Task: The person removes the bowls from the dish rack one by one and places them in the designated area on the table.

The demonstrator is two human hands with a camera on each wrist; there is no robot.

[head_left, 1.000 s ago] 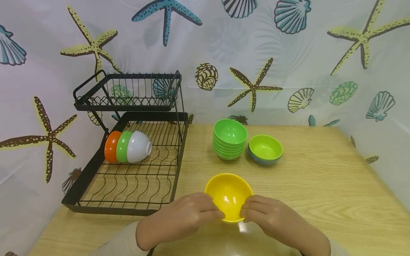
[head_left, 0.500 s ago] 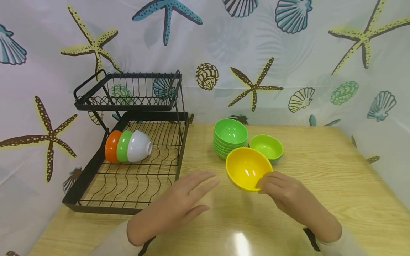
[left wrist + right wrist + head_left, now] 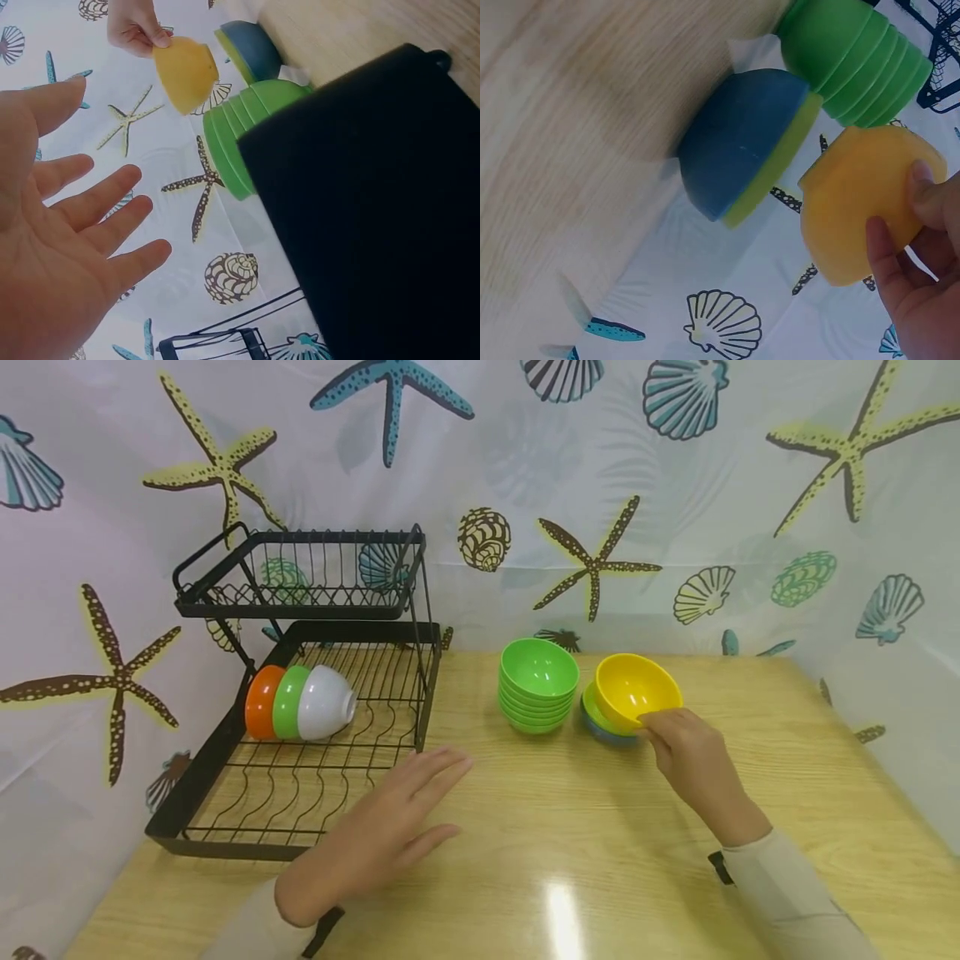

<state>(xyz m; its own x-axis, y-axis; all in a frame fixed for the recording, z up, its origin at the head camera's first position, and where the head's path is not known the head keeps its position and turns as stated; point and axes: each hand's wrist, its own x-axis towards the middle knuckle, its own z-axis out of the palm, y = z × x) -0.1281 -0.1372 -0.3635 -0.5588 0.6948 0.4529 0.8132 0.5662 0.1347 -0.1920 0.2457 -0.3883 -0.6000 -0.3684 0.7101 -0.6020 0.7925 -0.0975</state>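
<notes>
My right hand point(image 3: 693, 768) pinches a yellow bowl point(image 3: 637, 692) by its near rim, with the bowl's mouth up and tilted toward me. The yellow bowl hangs over a lime-green bowl point(image 3: 778, 163), which sits inside a blue bowl point(image 3: 742, 142). In the right wrist view a gap separates the yellow bowl from those two. Just left of them stands a stack of several green bowls point(image 3: 536, 693). My left hand point(image 3: 375, 839) is held over the table near the rack's front right corner, its fingers spread and holding nothing, as the left wrist view also shows.
At the left stands a two-tier black dish rack point(image 3: 232, 847). On its lower tier an orange bowl point(image 3: 261, 703), a green bowl point(image 3: 287, 703) and a white bowl point(image 3: 322, 703) lean on their sides in a row. A patterned curtain point(image 3: 510, 602) closes off the table's back and sides.
The yellow bowl has gone from in front of me, where both hands held it, up and right to the blue and lime bowls. My left hand has let go and drawn back left.
</notes>
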